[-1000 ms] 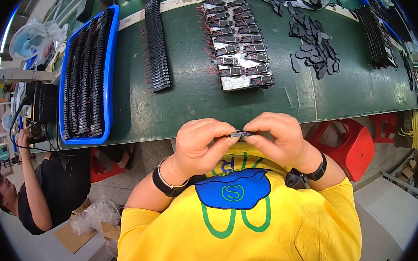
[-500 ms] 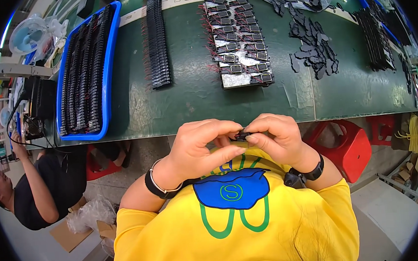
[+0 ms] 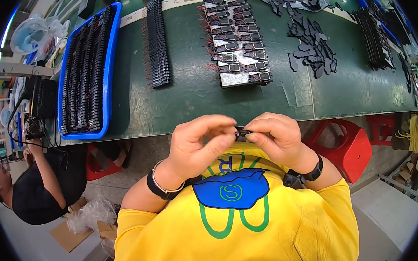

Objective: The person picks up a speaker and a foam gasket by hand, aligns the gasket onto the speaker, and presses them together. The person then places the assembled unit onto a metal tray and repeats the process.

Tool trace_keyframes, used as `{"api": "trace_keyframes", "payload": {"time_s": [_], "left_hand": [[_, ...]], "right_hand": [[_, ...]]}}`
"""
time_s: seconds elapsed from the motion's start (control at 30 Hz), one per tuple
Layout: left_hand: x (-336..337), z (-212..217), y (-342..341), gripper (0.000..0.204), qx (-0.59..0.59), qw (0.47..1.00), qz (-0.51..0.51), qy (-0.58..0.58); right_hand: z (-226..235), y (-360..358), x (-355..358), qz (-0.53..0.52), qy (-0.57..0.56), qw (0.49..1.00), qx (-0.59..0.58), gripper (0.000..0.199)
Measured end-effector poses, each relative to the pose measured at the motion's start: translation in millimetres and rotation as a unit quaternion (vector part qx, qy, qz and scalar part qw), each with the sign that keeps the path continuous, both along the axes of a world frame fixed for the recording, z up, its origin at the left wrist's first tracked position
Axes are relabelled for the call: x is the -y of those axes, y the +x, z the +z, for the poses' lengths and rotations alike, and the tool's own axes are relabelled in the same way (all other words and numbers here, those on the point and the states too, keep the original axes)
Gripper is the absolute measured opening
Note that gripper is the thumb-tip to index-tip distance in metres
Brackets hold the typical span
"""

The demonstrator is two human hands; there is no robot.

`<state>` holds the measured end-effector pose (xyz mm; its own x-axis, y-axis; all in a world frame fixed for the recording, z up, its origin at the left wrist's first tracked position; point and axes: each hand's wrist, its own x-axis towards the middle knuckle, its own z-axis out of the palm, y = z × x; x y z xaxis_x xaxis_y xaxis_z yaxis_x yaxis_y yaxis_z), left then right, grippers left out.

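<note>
Seemingly small part (image 3: 242, 134) between fingertips (image 3: 229, 139)

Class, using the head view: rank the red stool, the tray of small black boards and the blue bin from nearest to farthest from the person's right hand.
1. Red stool: just to the right of the right hand, below the table edge.
2. Tray of small black boards: up on the green table, ahead of the hand.
3. Blue bin: far left on the table.

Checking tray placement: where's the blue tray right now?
Head view: the blue tray lies on the green table, on the person's left, beside a row of black parts.
</note>
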<state>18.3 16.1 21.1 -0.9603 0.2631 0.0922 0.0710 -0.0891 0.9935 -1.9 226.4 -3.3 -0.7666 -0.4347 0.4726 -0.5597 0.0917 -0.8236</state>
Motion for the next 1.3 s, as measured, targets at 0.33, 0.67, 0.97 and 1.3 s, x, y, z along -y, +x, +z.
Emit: {"api": "trace_keyframes", "payload": {"time_s": [0.33, 0.67, 0.97, 1.3], "left_hand": [[2.8, 1.2, -11.2, 0.017, -0.235, 0.952, -0.040, -0.193], [7.2, -15.3, -2.8, 0.017, -0.260, 0.951, 0.030, -0.164], [13.6, 2.3, -17.2, 0.024, -0.279, 0.944, -0.003, -0.176], [35.8, 5.3, -14.1, 0.020, -0.357, 0.877, -0.086, -0.311]], "right_hand": [[7.4, 2.8, 3.2, 0.000, 0.014, 1.000, -0.020, 0.017], [5.2, -0.4, 8.6, 0.004, -0.009, 1.000, 0.000, 0.018], [4.6, -2.4, 12.0, -0.005, 0.041, 0.994, -0.098, 0.018], [-0.5, -0.1, 26.9, 0.016, 0.076, 0.991, -0.113, 0.023]]}}
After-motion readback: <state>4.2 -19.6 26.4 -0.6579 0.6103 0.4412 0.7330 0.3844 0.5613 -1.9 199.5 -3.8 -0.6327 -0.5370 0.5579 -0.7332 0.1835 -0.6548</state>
